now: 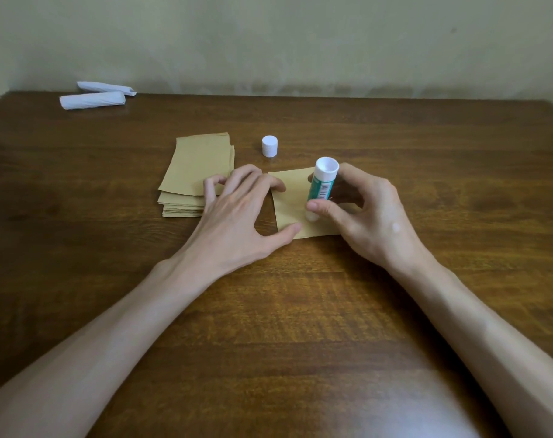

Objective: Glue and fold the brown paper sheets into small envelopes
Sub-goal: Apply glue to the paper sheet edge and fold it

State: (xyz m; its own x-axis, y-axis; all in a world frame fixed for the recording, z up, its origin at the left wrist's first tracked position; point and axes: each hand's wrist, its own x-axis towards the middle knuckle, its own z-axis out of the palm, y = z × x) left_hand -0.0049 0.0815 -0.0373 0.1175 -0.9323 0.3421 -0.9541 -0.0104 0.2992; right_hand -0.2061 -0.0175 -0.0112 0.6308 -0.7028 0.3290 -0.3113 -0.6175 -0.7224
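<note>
A single brown paper sheet lies flat on the wooden table in the middle. My right hand grips a green-and-white glue stick, tip down on the sheet, its white base pointing up. My left hand lies spread, with thumb and index fingertip pressing the sheet's left edge. A stack of brown paper sheets sits just left of that hand, the outer fingers touching its near right corner. The glue stick's white cap stands upright beyond the sheet.
Two rolled white paper bundles lie at the table's far left corner by the wall. The table's far edge meets a pale green wall.
</note>
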